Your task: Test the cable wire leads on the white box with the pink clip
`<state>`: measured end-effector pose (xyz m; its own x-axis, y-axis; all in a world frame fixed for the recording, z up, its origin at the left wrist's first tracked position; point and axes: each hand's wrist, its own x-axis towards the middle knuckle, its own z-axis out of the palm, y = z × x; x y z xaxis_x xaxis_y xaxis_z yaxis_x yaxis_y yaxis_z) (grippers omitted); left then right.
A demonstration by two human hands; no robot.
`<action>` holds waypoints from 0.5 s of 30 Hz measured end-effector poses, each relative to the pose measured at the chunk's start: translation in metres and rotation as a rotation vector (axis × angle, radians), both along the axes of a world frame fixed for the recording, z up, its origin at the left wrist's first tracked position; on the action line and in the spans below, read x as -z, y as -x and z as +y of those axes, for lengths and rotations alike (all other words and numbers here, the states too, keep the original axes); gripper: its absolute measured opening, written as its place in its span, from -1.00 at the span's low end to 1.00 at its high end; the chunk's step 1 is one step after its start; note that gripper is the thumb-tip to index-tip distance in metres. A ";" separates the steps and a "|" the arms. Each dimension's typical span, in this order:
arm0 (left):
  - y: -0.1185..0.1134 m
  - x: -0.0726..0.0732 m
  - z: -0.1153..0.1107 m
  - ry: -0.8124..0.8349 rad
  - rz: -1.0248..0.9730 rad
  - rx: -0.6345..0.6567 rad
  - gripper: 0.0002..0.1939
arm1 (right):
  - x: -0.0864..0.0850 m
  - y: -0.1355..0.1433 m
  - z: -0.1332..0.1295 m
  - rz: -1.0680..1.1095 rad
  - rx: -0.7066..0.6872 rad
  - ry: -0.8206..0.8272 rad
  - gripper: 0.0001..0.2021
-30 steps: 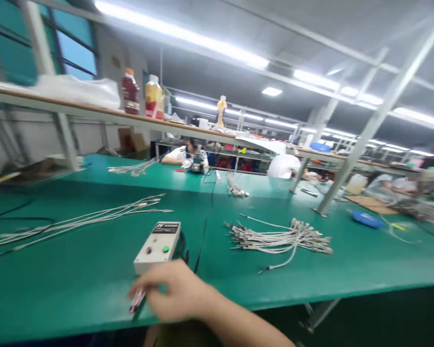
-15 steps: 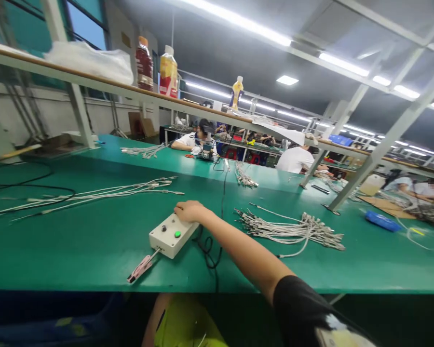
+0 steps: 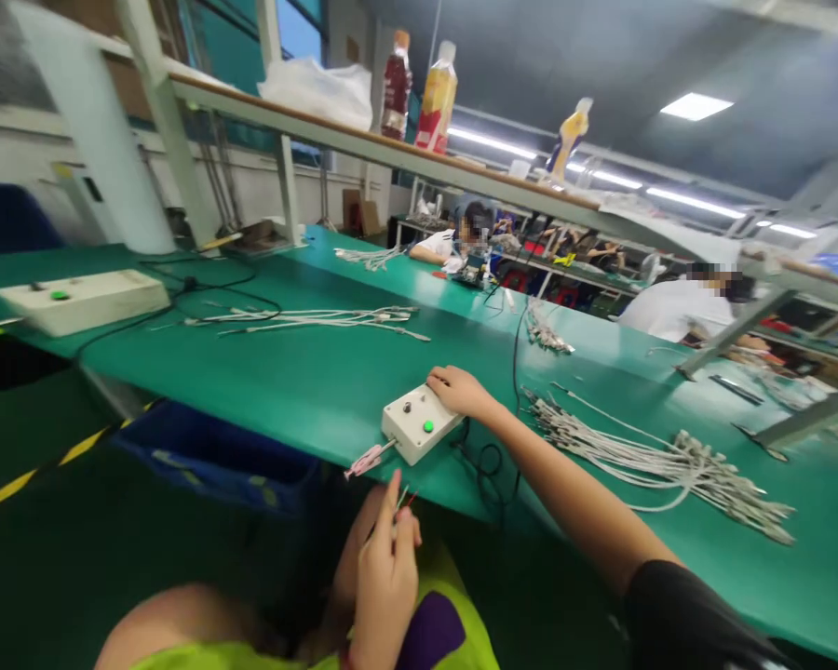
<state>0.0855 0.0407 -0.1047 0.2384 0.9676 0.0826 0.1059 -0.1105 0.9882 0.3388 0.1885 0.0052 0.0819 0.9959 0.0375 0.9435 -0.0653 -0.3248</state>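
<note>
My right hand (image 3: 457,389) rests on the far end of a small off-white box (image 3: 413,423), its fingers curled over the edge. The box has a green button, a black knob and a short lead ending in a pinkish clip (image 3: 367,461) at the table edge. Below that edge, over my lap, my left hand (image 3: 389,558) is closed, with the index finger extended. Thin wires with red and pale green ends (image 3: 405,500) stick out from its fingers; the rest is hidden in the hand. A black cord (image 3: 485,465) lies coiled to the right of the box.
Bundled white cables (image 3: 614,447) lie to the right, and a looser group of cables (image 3: 321,318) farther back at left. A second box (image 3: 87,300) sits at far left. Bottles (image 3: 437,98) stand on the overhead shelf (image 3: 489,172). A blue bin (image 3: 216,456) is below the table. Co-workers sit beyond.
The view has swung left, so the table shifts right in the picture and the second box appears. My left hand has come into view with wires. My right hand stays on the box.
</note>
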 end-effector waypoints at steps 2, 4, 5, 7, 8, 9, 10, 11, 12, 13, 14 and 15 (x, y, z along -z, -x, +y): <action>-0.011 -0.010 -0.004 -0.004 -0.010 0.031 -0.31 | 0.002 0.000 -0.008 0.010 -0.015 -0.008 -0.67; -0.022 -0.011 -0.014 0.002 -0.028 0.026 -0.34 | 0.002 0.001 -0.018 0.014 -0.025 -0.028 -0.68; -0.027 -0.007 -0.019 0.004 -0.038 0.020 -0.35 | 0.002 0.002 -0.024 0.014 -0.026 -0.040 -0.68; -0.032 0.006 -0.026 -0.015 -0.050 0.008 -0.35 | 0.002 0.003 -0.033 0.012 -0.024 -0.064 -0.68; -0.033 0.015 -0.027 -0.040 -0.050 -0.005 -0.35 | 0.002 0.004 -0.035 0.013 -0.022 -0.074 -0.68; -0.033 0.023 -0.026 -0.066 -0.047 -0.031 -0.35 | 0.002 0.004 -0.036 0.016 -0.022 -0.082 -0.68; -0.032 0.030 -0.023 -0.090 -0.043 -0.069 -0.35 | 0.002 0.004 -0.036 0.020 -0.026 -0.089 -0.68; -0.031 0.035 -0.019 -0.111 -0.036 -0.111 -0.35 | 0.001 0.004 -0.036 0.026 -0.033 -0.094 -0.68; -0.030 0.039 -0.015 -0.131 -0.028 -0.144 -0.35 | 0.001 0.005 -0.035 0.032 -0.042 -0.097 -0.68; -0.028 0.041 -0.011 -0.150 -0.016 -0.164 -0.34 | 0.001 0.005 -0.033 0.039 -0.054 -0.098 -0.68; -0.028 0.042 -0.008 -0.169 0.000 -0.170 -0.34 | 0.000 0.005 -0.032 0.045 -0.066 -0.098 -0.68; -0.028 0.043 -0.007 -0.184 0.024 -0.164 -0.34 | 0.000 0.005 -0.031 0.049 -0.077 -0.098 -0.68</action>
